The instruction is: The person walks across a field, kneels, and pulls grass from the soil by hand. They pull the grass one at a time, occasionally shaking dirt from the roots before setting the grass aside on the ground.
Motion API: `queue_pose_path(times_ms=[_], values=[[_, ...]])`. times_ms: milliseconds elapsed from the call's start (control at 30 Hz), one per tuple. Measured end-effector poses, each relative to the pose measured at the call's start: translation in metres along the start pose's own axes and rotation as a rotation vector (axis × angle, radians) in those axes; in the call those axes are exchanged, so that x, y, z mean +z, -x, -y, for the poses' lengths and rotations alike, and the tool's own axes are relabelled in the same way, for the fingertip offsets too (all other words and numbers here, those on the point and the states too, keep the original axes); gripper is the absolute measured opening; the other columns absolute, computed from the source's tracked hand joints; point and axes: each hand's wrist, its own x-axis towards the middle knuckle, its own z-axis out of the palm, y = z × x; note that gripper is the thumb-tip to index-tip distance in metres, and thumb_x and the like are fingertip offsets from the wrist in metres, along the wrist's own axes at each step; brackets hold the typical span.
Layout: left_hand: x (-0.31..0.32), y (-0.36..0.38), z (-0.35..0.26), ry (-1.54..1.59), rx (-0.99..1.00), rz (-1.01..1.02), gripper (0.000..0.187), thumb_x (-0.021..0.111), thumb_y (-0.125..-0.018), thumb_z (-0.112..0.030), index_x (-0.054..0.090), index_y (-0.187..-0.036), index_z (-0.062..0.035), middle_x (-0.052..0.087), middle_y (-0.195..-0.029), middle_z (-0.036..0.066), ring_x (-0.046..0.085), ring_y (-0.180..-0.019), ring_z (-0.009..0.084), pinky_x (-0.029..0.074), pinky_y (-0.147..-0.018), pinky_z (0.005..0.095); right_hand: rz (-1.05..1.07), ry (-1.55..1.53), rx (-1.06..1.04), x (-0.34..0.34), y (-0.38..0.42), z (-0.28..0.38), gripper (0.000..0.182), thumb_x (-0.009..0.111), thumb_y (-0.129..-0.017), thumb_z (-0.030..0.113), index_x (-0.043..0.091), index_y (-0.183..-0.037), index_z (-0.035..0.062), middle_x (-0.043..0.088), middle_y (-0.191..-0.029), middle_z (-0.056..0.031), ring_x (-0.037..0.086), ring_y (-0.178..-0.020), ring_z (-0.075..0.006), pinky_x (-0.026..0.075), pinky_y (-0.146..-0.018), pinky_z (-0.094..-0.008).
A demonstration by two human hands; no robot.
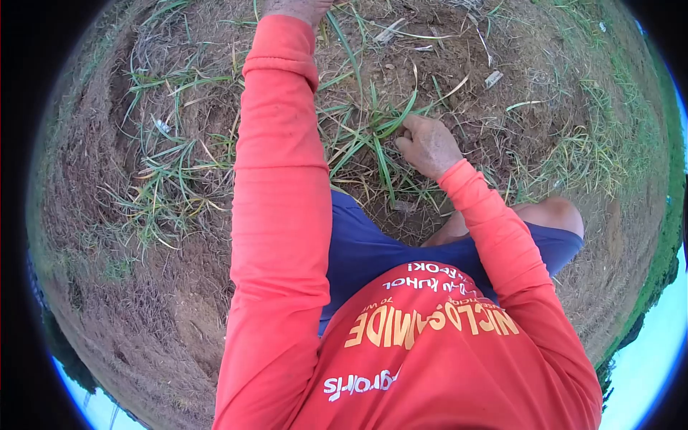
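My right hand (432, 147) is low at the right side of a tuft of green grass (376, 129). Its fingers are curled in and seem to pinch some of the long blades. My left hand (299, 8) reaches far forward to the top edge of the view, where its fingers are cut off. A long grass blade (345, 46) runs down from close beside that hand. Soil shows on the backs of both hands.
Brown soil with dry straw surrounds me. More grass clumps grow at the left (168, 179) and the right (584, 158). A pale scrap (493, 79) lies ahead on the right. My bent knee (559, 215) is close to my right forearm.
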Motion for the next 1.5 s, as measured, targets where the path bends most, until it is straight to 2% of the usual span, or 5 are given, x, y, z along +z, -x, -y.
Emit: queue_pose_path(times_ms=[67, 100, 400, 567, 1500], values=[[-0.006, 0.005, -0.004, -0.009, -0.017, 0.001, 0.033, 0.079, -0.087, -0.028, 0.075, -0.107, -0.0015, 0.07, -0.087, 0.001, 0.06, -0.075, 0.0087, 0.05, -0.066, 0.0284, 0.0, -0.052, 0.04, 0.019, 0.007, 0.015, 0.045, 0.069, -0.083, 0.011, 0.061, -0.126, 0.0053, 0.067, -0.088, -0.018, 0.069, -0.085, -0.0381, 0.054, -0.078, -0.0472], [-0.006, 0.005, -0.003, -0.028, 0.017, -0.015, 0.034, 0.079, -0.087, -0.028, 0.075, -0.108, -0.0017, 0.07, -0.087, 0.001, 0.06, -0.074, 0.0083, 0.049, -0.065, 0.0283, -0.033, -0.054, 0.013, 0.032, 0.01, 0.015, 0.051, 0.068, -0.086, 0.018, 0.055, -0.135, 0.0138, 0.067, -0.11, -0.0201, 0.067, -0.096, -0.0442, 0.054, -0.085, -0.0527], [-0.034, 0.005, -0.014, 0.007, 0.063, -0.028, 0.034, 0.078, -0.089, -0.028, 0.075, -0.112, -0.0023, 0.07, -0.086, 0.0, 0.058, -0.067, 0.0067, 0.046, -0.056, 0.0261, -0.118, 0.261, -0.211, 0.057, -0.007, 0.016, 0.035, 0.072, -0.083, 0.01, 0.058, -0.114, 0.0138, 0.06, -0.1, -0.0108, 0.069, -0.089, -0.0347, 0.058, -0.072, -0.0444], [-0.048, 0.015, -0.027, -0.07, 0.025, -0.111, 0.037, 0.078, -0.088, -0.029, 0.075, -0.114, -0.0027, 0.069, -0.083, 0.0, 0.056, -0.063, 0.0063, 0.045, -0.055, 0.0258, -0.205, 0.413, -0.201, 0.066, -0.006, 0.031, 0.007, 0.06, -0.088, 0.012, 0.056, -0.091, 0.0066, 0.066, -0.088, -0.0139, 0.073, -0.076, -0.031, 0.061, -0.063, -0.0419], [-0.069, 0.025, -0.03, -0.008, 0.097, -0.094, 0.034, 0.076, -0.089, -0.028, 0.076, -0.11, -0.0023, 0.072, -0.088, 0.001, 0.062, -0.075, 0.0085, 0.05, -0.064, 0.0267, -0.031, 0.313, -0.021, -0.002, 0.006, 0.033, 0.015, 0.067, -0.079, 0.009, 0.062, -0.09, 0.0009, 0.07, -0.087, -0.0237, 0.068, -0.086, -0.0466, 0.053, -0.077, -0.0546]])
